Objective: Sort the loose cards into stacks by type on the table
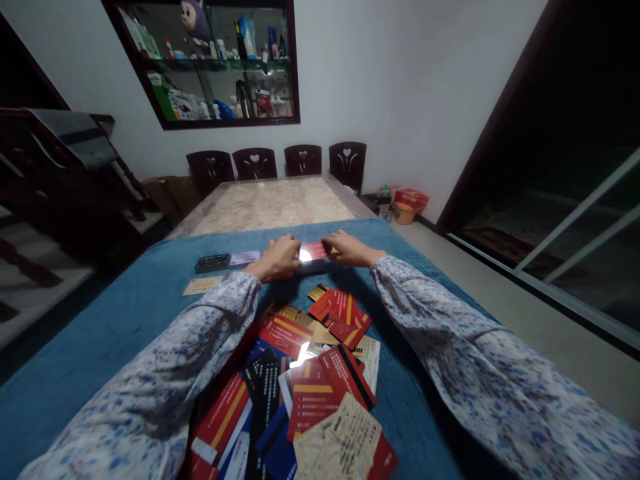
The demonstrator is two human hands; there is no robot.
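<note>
"How many stacks are being handled?"
"One, a red-topped stack (314,252) on the blue cloth (115,327) covering the near part of the desk (280,200). The left hand (281,257) is pinched on its left end, the right hand (350,249) on its right end."
"Other stacks?"
"Two plainly visible, side by side to the left: one black stack (213,263), one lilac stack (245,259). One cream card (201,286) lies just nearer."
"And the heap of loose cards (313,393)?"
"One heap, between the forearms; too overlapped to count surely."
"Chairs (243,163)?"
"Four, beyond the desk's far edge."
</note>
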